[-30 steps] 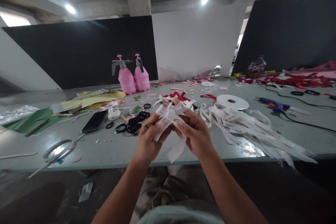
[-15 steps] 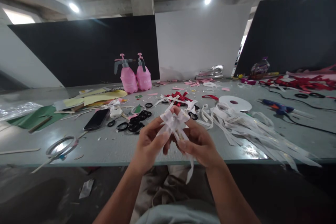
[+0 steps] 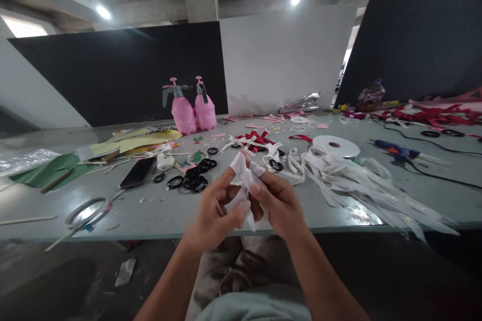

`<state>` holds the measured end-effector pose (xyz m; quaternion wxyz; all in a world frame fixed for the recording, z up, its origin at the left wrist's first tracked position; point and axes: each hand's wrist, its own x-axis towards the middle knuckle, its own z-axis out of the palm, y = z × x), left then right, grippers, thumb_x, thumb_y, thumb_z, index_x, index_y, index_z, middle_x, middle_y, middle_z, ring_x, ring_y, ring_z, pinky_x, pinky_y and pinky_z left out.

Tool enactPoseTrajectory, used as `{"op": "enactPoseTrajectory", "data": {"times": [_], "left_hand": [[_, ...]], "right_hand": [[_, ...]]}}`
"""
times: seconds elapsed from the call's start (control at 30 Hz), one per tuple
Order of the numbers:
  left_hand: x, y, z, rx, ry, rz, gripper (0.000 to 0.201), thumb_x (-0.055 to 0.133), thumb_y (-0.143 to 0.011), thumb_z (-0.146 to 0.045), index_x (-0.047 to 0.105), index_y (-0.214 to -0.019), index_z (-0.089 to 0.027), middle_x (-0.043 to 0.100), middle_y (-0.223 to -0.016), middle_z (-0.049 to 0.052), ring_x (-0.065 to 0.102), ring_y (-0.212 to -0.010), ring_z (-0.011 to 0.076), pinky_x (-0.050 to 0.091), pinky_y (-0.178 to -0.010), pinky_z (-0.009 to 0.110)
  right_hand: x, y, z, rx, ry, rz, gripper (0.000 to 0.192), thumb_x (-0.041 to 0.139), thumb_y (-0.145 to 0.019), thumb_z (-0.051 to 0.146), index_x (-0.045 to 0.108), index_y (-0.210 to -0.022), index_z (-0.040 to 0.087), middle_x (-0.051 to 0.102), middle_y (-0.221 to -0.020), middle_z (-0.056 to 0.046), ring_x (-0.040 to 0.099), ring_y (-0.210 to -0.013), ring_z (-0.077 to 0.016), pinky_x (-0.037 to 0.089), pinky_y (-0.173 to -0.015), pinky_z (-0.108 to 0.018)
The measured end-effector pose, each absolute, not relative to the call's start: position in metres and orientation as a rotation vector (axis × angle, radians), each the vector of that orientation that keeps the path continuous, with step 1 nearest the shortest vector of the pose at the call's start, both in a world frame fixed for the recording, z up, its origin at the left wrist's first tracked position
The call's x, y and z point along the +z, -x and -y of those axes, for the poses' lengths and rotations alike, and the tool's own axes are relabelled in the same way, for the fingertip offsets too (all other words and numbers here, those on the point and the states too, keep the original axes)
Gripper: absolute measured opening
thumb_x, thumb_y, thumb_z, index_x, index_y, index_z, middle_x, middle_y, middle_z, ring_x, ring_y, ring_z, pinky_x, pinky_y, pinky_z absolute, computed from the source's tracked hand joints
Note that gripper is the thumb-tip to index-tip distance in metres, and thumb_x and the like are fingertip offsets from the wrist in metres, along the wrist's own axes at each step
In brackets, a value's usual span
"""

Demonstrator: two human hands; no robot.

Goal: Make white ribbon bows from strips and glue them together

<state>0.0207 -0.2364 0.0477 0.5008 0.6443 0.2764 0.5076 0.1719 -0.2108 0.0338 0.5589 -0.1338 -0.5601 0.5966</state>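
Observation:
A folded white ribbon (image 3: 245,176) is pinched between my two hands, just above the table's front edge. My left hand (image 3: 216,205) grips its left side, with the thumb low against the cloth. From the right, my right hand (image 3: 280,200) holds the upper folds between thumb and fingers. The ribbon's lower end is partly hidden behind the fingers. Beyond the hands lie red ribbon bows (image 3: 256,139) and black hair ties (image 3: 196,173). Cut white ribbon strips (image 3: 350,185) are spread to the right, beside a white ribbon roll (image 3: 336,146).
A blue glue gun (image 3: 399,150) with a black cord lies on the right of the table (image 3: 150,220). At left are a phone (image 3: 138,171), a roll of clear tape (image 3: 86,212) and green sheets (image 3: 48,170). Two pink spray bottles (image 3: 184,114) stand behind.
The ribbon has gone from a spread, crossed loop shape to a tighter, bunched fold. My right thumb has moved up on it, and the dangling tail no longer shows.

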Motion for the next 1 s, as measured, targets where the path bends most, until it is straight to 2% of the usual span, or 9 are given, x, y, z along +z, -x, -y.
{"op": "enactPoseTrajectory", "data": {"times": [0.13, 0.27, 0.37, 0.5, 0.57, 0.67, 0.77, 0.87, 1.0], "left_hand": [[0.037, -0.03, 0.234, 1.388, -1.288, -0.478, 0.081, 0.076, -0.087, -0.034, 0.044, -0.16, -0.019, 0.049, -0.051, -0.009, 0.035, -0.037, 0.0036, 0.036, -0.04, 0.012], [0.026, -0.04, 0.234, 1.456, -1.084, -0.326, 0.071, 0.072, -0.088, -0.033, 0.051, -0.155, -0.024, 0.042, -0.047, -0.012, 0.017, -0.026, 0.0015, 0.024, -0.028, 0.011], [0.026, -0.043, 0.236, 1.479, -0.998, -0.256, 0.062, 0.071, -0.089, -0.031, 0.058, -0.149, -0.024, 0.04, -0.046, -0.014, 0.01, -0.025, 0.0, 0.027, -0.029, 0.01], [0.029, -0.044, 0.238, 1.471, -0.92, -0.241, 0.048, 0.074, -0.087, -0.03, 0.068, -0.134, -0.021, 0.037, -0.043, -0.014, 0.015, -0.026, -0.0012, 0.044, -0.041, 0.011], [0.028, -0.044, 0.237, 1.429, -0.892, -0.203, 0.037, 0.075, -0.087, -0.032, 0.072, -0.122, -0.02, 0.035, -0.042, -0.013, 0.017, -0.026, 0.0002, 0.039, -0.036, 0.011], [0.025, -0.044, 0.236, 1.389, -0.832, -0.149, 0.029, 0.073, -0.089, -0.032, 0.072, -0.115, -0.02, 0.033, -0.044, -0.013, 0.011, -0.027, -0.0002, 0.018, -0.026, 0.009], [0.023, -0.045, 0.237, 1.377, -0.806, -0.098, 0.038, 0.073, -0.088, -0.028, 0.068, -0.125, -0.021, 0.035, -0.046, -0.014, 0.002, -0.029, -0.0015, 0.016, -0.025, 0.007], [0.02, -0.045, 0.241, 1.299, -0.853, -0.042, 0.054, 0.072, -0.087, -0.027, 0.061, -0.139, -0.024, 0.038, -0.044, -0.015, 0.006, -0.028, 0.0004, 0.025, -0.026, 0.008], [0.013, -0.043, 0.244, 1.276, -0.877, -0.048, 0.063, 0.072, -0.086, -0.031, 0.056, -0.147, -0.026, 0.035, -0.041, -0.015, 0.008, -0.027, 0.001, 0.028, -0.028, 0.009]], "right_hand": [[0.032, -0.17, 0.218, 1.507, 0.281, 1.27, 0.074, 0.074, -0.092, 0.051, 0.055, -0.154, 0.017, 0.05, -0.05, 0.008, 0.037, -0.038, -0.0051, 0.031, -0.04, -0.016], [0.027, -0.166, 0.224, 1.631, 0.24, 1.261, 0.087, 0.071, -0.091, 0.059, 0.043, -0.163, 0.02, 0.046, -0.043, 0.011, 0.031, -0.032, -0.0066, 0.027, -0.039, -0.017], [0.022, -0.161, 0.225, 1.663, 0.204, 1.187, 0.088, 0.072, -0.087, 0.062, 0.047, -0.161, 0.021, 0.038, -0.037, 0.012, 0.029, -0.031, -0.0087, 0.029, -0.041, -0.019], [0.016, -0.155, 0.222, 1.65, 0.112, 1.045, 0.072, 0.072, -0.087, 0.06, 0.061, -0.148, 0.023, 0.023, -0.031, 0.015, 0.016, -0.03, -0.009, 0.031, -0.044, -0.024], [0.012, -0.153, 0.22, 1.651, 0.135, 1.002, 0.067, 0.071, -0.088, 0.062, 0.064, -0.143, 0.025, 0.018, -0.031, 0.015, 0.013, -0.031, -0.0092, 0.03, -0.043, -0.024], [0.008, -0.155, 0.217, 1.694, 0.154, 0.975, 0.065, 0.071, -0.088, 0.062, 0.064, -0.141, 0.025, 0.015, -0.031, 0.016, 0.011, -0.03, -0.0094, 0.026, -0.039, -0.024], [0.006, -0.16, 0.214, 1.777, 0.041, 1.01, 0.065, 0.07, -0.09, 0.056, 0.06, -0.146, 0.025, 0.019, -0.029, 0.018, 0.01, -0.026, -0.0087, 0.026, -0.037, -0.022], [0.005, -0.165, 0.211, 1.837, -0.042, 1.082, 0.068, 0.067, -0.092, 0.051, 0.054, -0.152, 0.023, 0.027, -0.028, 0.019, 0.012, -0.023, -0.0089, 0.031, -0.036, -0.022], [-0.001, -0.166, 0.211, 1.799, -0.021, 1.102, 0.069, 0.061, -0.095, 0.055, 0.052, -0.154, 0.02, 0.023, -0.026, 0.019, 0.011, -0.022, -0.0084, 0.036, -0.039, -0.022]]}}
